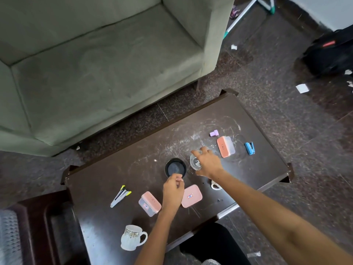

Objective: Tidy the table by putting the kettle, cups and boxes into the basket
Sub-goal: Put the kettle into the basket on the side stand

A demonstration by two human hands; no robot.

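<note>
Right hand (208,162) grips glass cup (195,162); left hand (172,192) loosely curled, holding nothing, beside black cup (175,167).

Both hands (172,194) (208,163) fwd, fingers curled

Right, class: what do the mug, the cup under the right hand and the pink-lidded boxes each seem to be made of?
Mug: probably glazed ceramic, glossy white with a patterned band. Cup under the right hand: clear glass or plastic; the table shows through it. Pink-lidded boxes: likely plastic, matte lids, translucent bodies.
</note>
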